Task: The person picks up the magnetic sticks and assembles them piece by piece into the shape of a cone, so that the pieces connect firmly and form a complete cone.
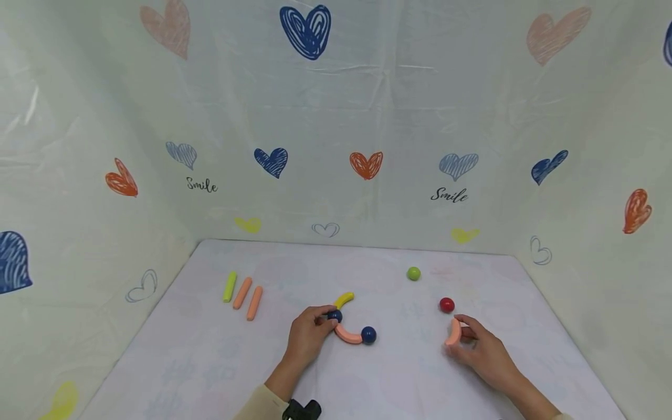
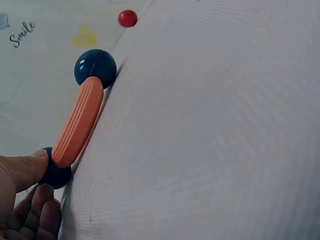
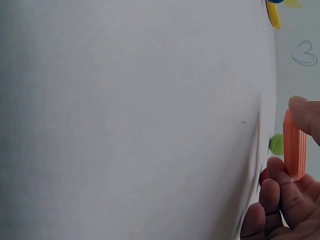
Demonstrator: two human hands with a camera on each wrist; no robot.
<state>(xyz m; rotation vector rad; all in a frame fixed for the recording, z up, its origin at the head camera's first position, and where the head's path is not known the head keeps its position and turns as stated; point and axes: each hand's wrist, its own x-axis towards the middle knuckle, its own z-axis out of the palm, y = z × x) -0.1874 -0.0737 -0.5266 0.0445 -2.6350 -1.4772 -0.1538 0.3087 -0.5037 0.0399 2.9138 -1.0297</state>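
Note:
My left hand point(image 1: 310, 333) pinches a dark blue ball point(image 1: 335, 316) between thumb and fingers. From that ball a curved orange piece point(image 2: 79, 122) with ridges runs to a second blue ball point(image 1: 368, 335), seen at its far end in the left wrist view too. A short curved yellow piece point(image 1: 344, 300) extends from the held ball on the far side. On the right, my right hand point(image 1: 484, 352) holds another curved orange piece point(image 3: 295, 145) upright between thumb and fingers, above the table. Just beyond that hand lies a red ball point(image 1: 447, 305).
At the left of the white table point(image 1: 210, 361) lie a yellow-green stick point(image 1: 230, 286) and two straight orange sticks, one point(image 1: 242, 293) beside the other point(image 1: 254, 303). A green ball point(image 1: 413, 273) sits toward the back. A heart-printed sheet point(image 1: 325, 116) encloses the back and sides.

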